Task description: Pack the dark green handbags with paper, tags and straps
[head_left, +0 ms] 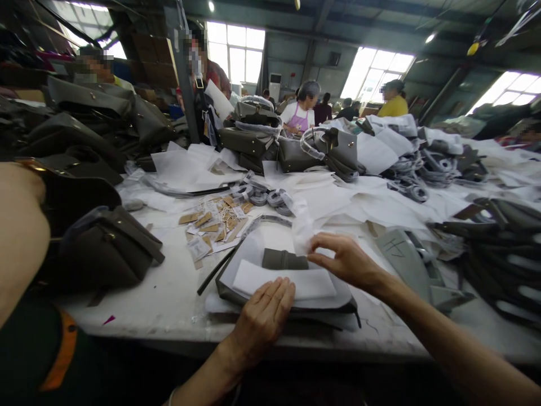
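Here's the bag (285, 260), lying flat near the front edge of the tabletop (164, 304), about midway along, its dark panel showing between white layers. The left hand (270, 307) is laid out flat, fingers together, on the white pad (291, 282) across the bag's near part. Over to the right hand (336, 256): thumb and fingertips pinched together on the film (302, 225), which stands up above the bag's far part.

Just beyond the bag's far left corner, a spread of tags (215, 223), and behind them some wrapped coils (257, 196). A dark strip (217, 270) runs along the bag's left side. Toward the tabletop's left end sits another bag (120, 242), upright, with someone else's arm (19, 237) beside it. On the right, grey pieces (406, 256), one marked in dark strokes, and then a dark heap (502, 248) at the right end. More bags (249, 141) crowd toward the far edge, amid loose paper (321, 192).
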A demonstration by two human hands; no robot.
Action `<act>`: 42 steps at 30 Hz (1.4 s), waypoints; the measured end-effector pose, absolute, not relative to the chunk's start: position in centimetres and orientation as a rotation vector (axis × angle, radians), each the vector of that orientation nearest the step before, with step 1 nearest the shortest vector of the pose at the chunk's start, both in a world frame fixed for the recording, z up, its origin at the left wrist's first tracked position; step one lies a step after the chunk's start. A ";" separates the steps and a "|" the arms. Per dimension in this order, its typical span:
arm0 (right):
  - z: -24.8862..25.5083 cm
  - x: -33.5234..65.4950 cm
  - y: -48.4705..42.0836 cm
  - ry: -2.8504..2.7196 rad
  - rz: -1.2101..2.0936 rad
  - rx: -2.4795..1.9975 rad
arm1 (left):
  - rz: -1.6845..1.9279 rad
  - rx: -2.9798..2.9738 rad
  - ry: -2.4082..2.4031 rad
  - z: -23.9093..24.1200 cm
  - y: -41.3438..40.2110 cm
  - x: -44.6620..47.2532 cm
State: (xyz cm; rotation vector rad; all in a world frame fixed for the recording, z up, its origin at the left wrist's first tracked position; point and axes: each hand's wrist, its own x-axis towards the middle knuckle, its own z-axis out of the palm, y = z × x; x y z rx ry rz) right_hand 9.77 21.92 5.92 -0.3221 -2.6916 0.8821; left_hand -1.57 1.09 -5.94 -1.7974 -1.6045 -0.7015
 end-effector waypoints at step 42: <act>0.6 15.6 18.8 -2.802 0.868 -0.354 | -0.299 -1.891 -1.827 -3.5 1.6 -0.2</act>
